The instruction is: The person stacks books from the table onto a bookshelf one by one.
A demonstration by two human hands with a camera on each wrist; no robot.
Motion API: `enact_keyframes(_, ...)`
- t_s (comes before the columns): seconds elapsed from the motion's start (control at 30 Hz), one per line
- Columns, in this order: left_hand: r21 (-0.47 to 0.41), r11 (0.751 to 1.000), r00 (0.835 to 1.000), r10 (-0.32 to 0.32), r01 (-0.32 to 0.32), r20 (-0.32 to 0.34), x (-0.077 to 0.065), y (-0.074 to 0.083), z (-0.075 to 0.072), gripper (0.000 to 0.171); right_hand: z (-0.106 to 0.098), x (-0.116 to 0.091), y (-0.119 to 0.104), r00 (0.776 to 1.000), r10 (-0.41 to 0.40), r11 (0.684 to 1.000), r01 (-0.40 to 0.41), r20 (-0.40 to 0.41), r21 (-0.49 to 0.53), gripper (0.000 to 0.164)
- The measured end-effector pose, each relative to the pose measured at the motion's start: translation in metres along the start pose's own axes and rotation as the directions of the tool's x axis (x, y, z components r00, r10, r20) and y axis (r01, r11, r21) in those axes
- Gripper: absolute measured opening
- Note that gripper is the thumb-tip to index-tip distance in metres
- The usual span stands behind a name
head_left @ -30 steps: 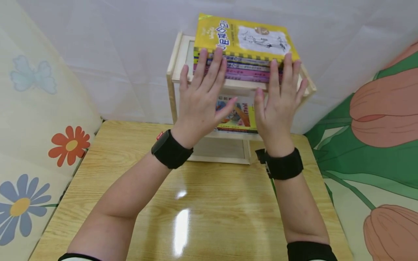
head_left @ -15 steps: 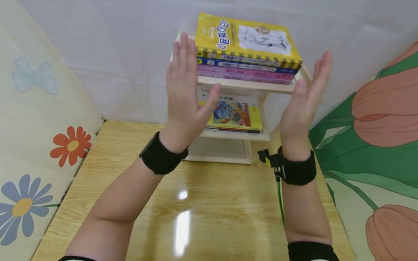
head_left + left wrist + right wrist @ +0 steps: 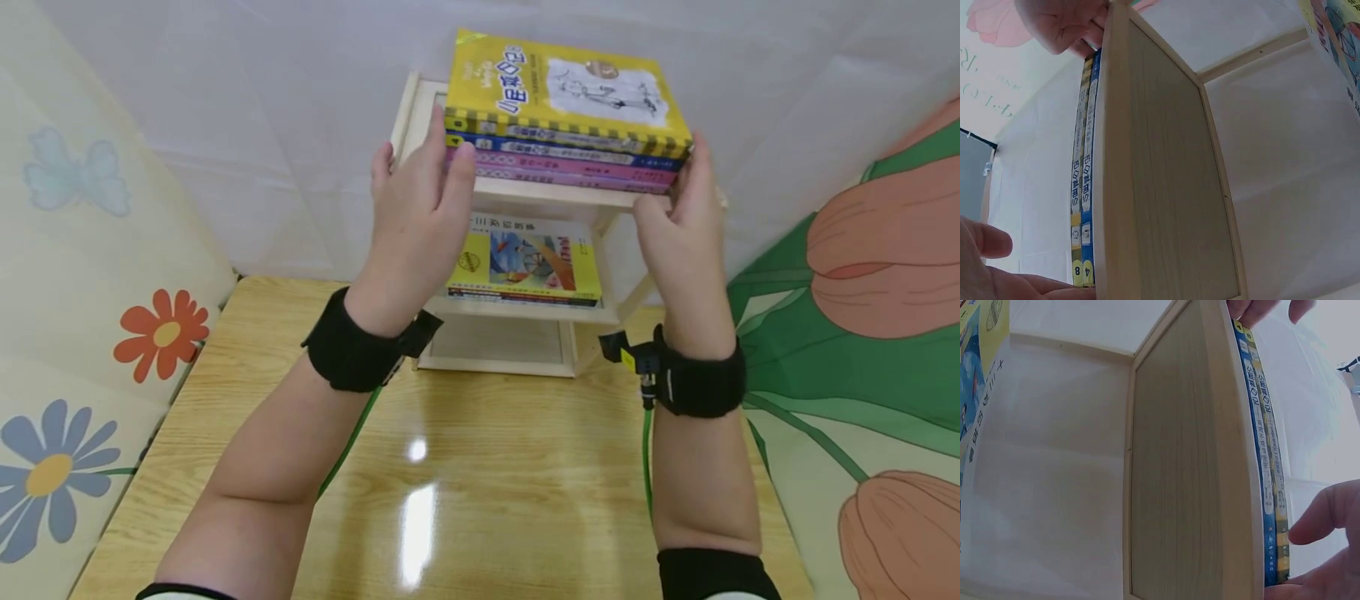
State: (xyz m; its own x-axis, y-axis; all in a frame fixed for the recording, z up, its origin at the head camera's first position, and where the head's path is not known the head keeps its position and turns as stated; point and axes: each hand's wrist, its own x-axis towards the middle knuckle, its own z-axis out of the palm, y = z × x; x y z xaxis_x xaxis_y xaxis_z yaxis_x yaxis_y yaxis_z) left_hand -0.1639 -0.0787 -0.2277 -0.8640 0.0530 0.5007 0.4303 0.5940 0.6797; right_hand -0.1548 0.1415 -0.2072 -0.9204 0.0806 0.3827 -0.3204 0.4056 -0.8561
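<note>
A stack of books lies flat on the top board of a small wooden shelf [image 3: 405, 117]. Its uppermost is a yellow book [image 3: 517, 83] with a line drawing on the cover; below come a blue book [image 3: 555, 150] and two pink books [image 3: 570, 171]. My left hand [image 3: 416, 217] is at the stack's left end, fingers extended along it and thumb toward the front. At the right end my right hand [image 3: 690, 233] touches the stack with straight fingers. In the right wrist view, the thumb [image 3: 1316, 525] stands off the spines. The fingers' far parts are partly hidden.
Lower in the shelf lie more books, a yellow picture book [image 3: 532, 258] uppermost. The shelf stands at the back of a wood-grain table [image 3: 510, 467], against a white cloth [image 3: 300, 167]. Flowered panels flank both sides, and green cables hang from the wrist straps.
Both hands first lay against the spines in front, then spread apart to the sides. Now they have come in to the stack's two ends. The books look nearly unmoved.
</note>
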Motion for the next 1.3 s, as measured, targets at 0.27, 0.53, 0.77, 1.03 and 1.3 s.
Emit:
enact_keyframes(0.27,0.035,0.999,1.0,0.011,-0.01,-0.009,-0.001,-0.002,0.002,0.061,0.0,0.002,0.001,1.0,-0.007,1.0,0.007,-0.016,0.028,0.066)
enact_keyframes(0.53,0.02,0.999,1.0,0.031,-0.03,-0.003,-0.002,-0.004,0.003,0.063,0.002,0.002,0.005,0.998,-0.033,0.999,0.033,-0.06,0.007,0.064)
enact_keyframes(0.77,0.017,0.999,1.0,0.027,-0.027,0.007,-0.002,-0.004,0.003,0.063,0.002,-0.003,0.0,0.997,-0.056,0.998,0.057,-0.051,0.008,0.065)
enact_keyframes(1.03,0.046,0.999,0.999,0.028,-0.029,0.022,-0.001,-0.006,0.004,0.066,0.002,-0.004,0.003,0.996,-0.085,0.996,0.085,-0.029,0.017,0.069)
enact_keyframes(1.3,0.097,0.992,0.997,0.081,-0.08,-0.008,-0.004,-0.011,0.007,0.067,0.003,-0.006,0.006,0.98,-0.2,0.979,0.199,-0.017,-0.033,0.067)
